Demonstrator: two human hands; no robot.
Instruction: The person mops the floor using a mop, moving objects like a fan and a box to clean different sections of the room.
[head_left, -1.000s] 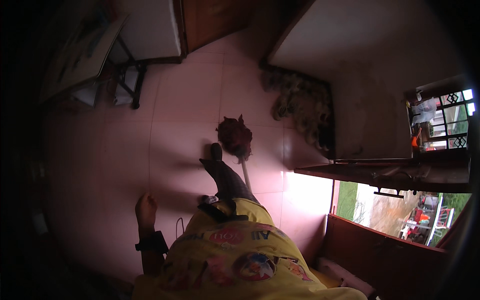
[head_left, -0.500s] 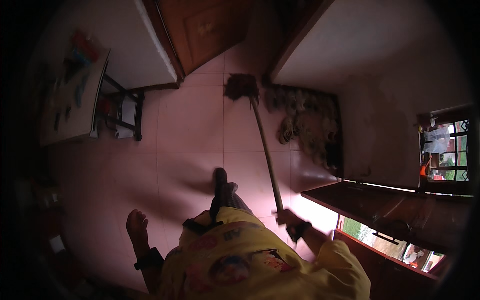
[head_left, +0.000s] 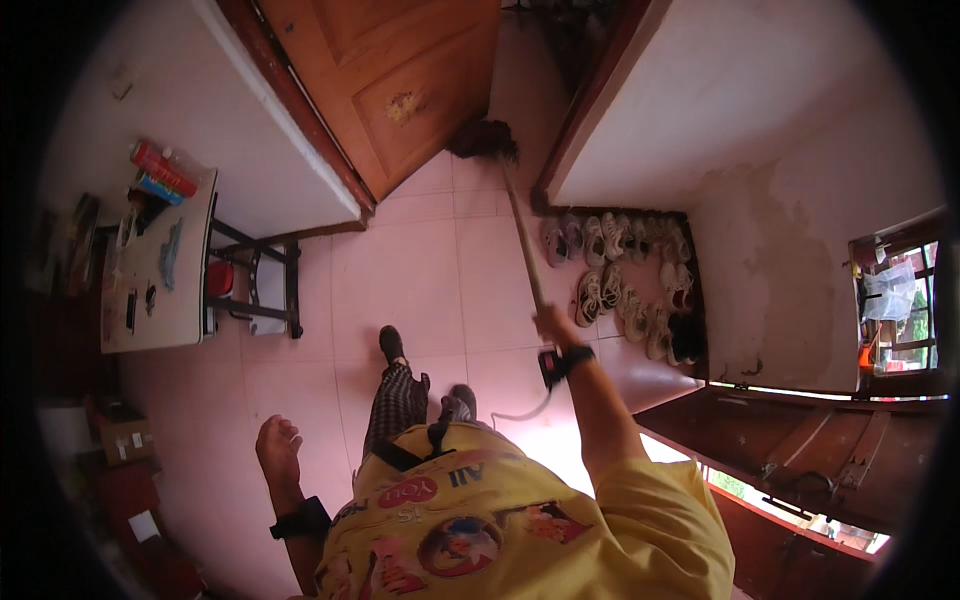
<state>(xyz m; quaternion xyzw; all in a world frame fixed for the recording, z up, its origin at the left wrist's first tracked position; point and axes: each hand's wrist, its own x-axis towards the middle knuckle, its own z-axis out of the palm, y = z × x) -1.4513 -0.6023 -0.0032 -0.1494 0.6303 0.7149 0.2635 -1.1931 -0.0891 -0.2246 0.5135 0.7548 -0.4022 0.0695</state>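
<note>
My right hand (head_left: 562, 328) is wrapped round the upper end of a long wooden mop handle (head_left: 524, 230), with the arm stretched forward. At the far end, the dark, shaggy mop head (head_left: 483, 138) lies on the pink tiles in the doorway, by the lower edge of an orange-brown wooden door (head_left: 400, 85). Low on the left, my left hand (head_left: 279, 452) hangs beside my body, holding nothing, its fingers loosely bent and a little apart. Each wrist has a black band. Checked trousers and dark shoes show below my yellow shirt.
Several pairs of shoes (head_left: 605, 270) stand along the wall right of the doorway. A small table (head_left: 180, 270) with bottles and small items is at the left. Dark red door panels (head_left: 830, 445) stand at the right; a cardboard box (head_left: 127, 440) sits far left.
The mop head has gone farther into the doorway, up to the door. My right arm has reached forward with the handle, and my feet have stepped. The view is brighter and sharper.
</note>
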